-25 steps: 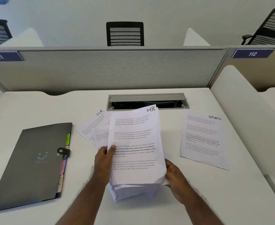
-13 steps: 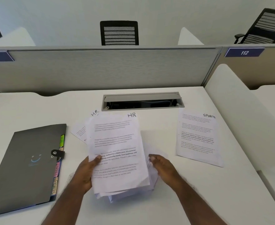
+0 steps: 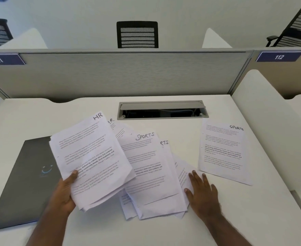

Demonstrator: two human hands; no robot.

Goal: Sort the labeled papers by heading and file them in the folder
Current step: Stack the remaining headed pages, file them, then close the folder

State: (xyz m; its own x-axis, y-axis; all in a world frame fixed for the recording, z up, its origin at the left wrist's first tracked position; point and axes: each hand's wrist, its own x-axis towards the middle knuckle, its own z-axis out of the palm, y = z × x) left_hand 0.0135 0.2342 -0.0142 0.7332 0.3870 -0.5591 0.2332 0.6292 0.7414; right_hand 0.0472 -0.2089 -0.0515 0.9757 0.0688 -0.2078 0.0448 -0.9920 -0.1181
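My left hand (image 3: 64, 192) grips an HR sheet (image 3: 91, 157) by its lower left edge, thumb on top, and holds it tilted left above the desk. It covers part of the grey folder (image 3: 23, 183), which lies closed at the left. Under it, in the middle, lies a loose pile of papers (image 3: 151, 178) with a SPORTS sheet on top. Behind the held sheet peeks another HR sheet (image 3: 113, 125). My right hand (image 3: 202, 192) lies flat with straight fingers on the pile's right edge. A single SPORTS sheet (image 3: 222, 151) lies apart at the right.
A grey cable hatch (image 3: 162, 110) stands open at the back of the white desk (image 3: 235, 219). A grey partition (image 3: 128, 73) closes off the far side, and a white side panel (image 3: 270, 121) rises at the right.
My left hand has lifted the HR sheet off the pile and swung it left over the folder, uncovering the SPORTS sheet. My right hand let go and now lies flat at the pile's right edge.
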